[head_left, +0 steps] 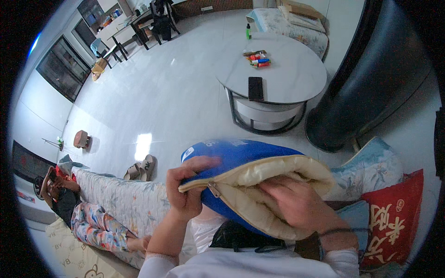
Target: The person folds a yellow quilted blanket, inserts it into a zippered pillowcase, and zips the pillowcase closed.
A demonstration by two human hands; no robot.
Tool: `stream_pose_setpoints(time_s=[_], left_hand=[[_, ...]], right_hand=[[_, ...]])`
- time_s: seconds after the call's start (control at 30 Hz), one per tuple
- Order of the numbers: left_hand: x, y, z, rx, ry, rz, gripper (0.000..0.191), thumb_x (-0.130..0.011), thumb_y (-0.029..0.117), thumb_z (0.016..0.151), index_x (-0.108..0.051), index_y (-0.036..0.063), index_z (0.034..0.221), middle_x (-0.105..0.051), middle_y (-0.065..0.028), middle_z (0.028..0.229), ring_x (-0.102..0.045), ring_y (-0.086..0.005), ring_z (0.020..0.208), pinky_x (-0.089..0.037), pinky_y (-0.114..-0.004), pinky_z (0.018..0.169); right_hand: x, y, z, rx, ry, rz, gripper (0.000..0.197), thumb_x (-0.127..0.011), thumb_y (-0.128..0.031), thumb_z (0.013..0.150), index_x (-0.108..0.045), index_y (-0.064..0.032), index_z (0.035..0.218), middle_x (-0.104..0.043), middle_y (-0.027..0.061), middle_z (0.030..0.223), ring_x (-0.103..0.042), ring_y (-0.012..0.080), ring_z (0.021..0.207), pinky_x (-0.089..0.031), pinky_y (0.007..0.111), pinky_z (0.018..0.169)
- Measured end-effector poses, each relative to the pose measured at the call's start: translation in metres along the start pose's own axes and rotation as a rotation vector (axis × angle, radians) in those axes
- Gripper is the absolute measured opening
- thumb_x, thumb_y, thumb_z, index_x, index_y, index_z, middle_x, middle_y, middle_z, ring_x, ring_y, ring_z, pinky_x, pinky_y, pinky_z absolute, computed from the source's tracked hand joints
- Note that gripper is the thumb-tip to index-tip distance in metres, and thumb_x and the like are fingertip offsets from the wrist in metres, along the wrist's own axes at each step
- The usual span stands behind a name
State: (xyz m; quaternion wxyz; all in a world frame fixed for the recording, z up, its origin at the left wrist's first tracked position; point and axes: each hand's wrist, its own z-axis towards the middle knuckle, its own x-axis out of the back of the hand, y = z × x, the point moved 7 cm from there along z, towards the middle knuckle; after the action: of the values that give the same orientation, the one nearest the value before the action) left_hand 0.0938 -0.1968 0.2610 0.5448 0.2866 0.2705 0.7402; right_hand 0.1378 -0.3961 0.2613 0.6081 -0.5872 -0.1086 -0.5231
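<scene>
A blue zippered cushion (250,149) with white printing lies over my lap, its zip opening facing me. Cream padded fabric (264,170) shows inside the opening. My left hand (187,187) grips the cushion's left corner, thumb below and fingers over the top, beside the metal zip pull (214,190). My right hand (292,199) reaches into the opening; it is blurred and its fingertips are partly hidden by the cream fabric, so its grip is unclear.
A round white table (292,69) ahead holds a black phone (256,89), colourful small packets (259,59) and a green bottle (248,32). A red cushion (394,219) sits at right, a dark column (368,80) behind it. Another person (90,215) reclines on the sofa at left; slippers (140,169) lie on the floor.
</scene>
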Motion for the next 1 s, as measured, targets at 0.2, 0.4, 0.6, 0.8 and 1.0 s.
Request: stream_pose_setpoints(time_s=[0.2,0.4,0.6,0.8,1.0], left_hand=[[0.011,-0.009,-0.014,0.099,-0.016,0.038,0.027,-0.055,0.020,0.093,-0.035,0.0036,0.100,-0.058,-0.0287,0.111,-0.058,-0.0376,0.103,-0.044,-0.047,0.091],[-0.002,-0.009,-0.019,0.068,-0.153,-0.014,0.024,-0.056,0.019,0.092,-0.038,0.0033,0.098,-0.058,-0.0278,0.113,-0.058,-0.0373,0.106,-0.044,-0.046,0.092],[0.007,-0.008,-0.012,0.118,-0.139,-0.080,0.032,-0.061,0.023,0.089,-0.039,0.0033,0.101,-0.056,-0.0284,0.118,-0.057,-0.0369,0.110,-0.044,-0.045,0.094],[0.018,-0.014,0.000,0.283,-0.438,0.192,0.084,-0.080,0.050,0.055,-0.054,0.0003,0.118,-0.059,-0.0136,0.121,-0.054,-0.0295,0.116,-0.040,-0.044,0.098],[0.018,-0.019,-0.008,0.217,-0.399,0.182,0.079,-0.080,0.050,0.053,-0.058,0.0014,0.112,-0.060,-0.0150,0.118,-0.057,-0.0312,0.110,-0.043,-0.040,0.093]], right_hand=[[-0.042,0.007,0.027,0.005,-0.247,0.225,0.045,-0.063,-0.017,0.079,-0.054,-0.0007,0.120,-0.056,0.0235,0.118,-0.055,0.0388,0.107,-0.044,0.041,0.094],[-0.065,-0.002,0.031,-0.175,-0.365,0.140,0.056,-0.065,-0.025,0.077,-0.049,-0.0017,0.126,-0.054,0.0212,0.123,-0.051,0.0334,0.117,-0.039,0.039,0.100],[-0.112,0.044,0.015,-0.301,-0.499,0.602,0.047,-0.060,-0.020,0.081,-0.051,-0.0042,0.125,-0.057,0.0150,0.121,-0.052,0.0241,0.114,-0.039,0.036,0.099],[-0.093,0.017,0.022,-0.148,-0.333,0.669,0.040,-0.053,-0.015,0.087,-0.049,-0.0048,0.125,-0.056,0.0196,0.122,-0.053,0.0353,0.114,-0.041,0.040,0.098],[-0.090,0.003,0.026,-0.085,-0.303,0.230,0.043,-0.055,-0.018,0.085,-0.049,-0.0055,0.125,-0.056,0.0205,0.119,-0.053,0.0372,0.112,-0.042,0.042,0.097]])
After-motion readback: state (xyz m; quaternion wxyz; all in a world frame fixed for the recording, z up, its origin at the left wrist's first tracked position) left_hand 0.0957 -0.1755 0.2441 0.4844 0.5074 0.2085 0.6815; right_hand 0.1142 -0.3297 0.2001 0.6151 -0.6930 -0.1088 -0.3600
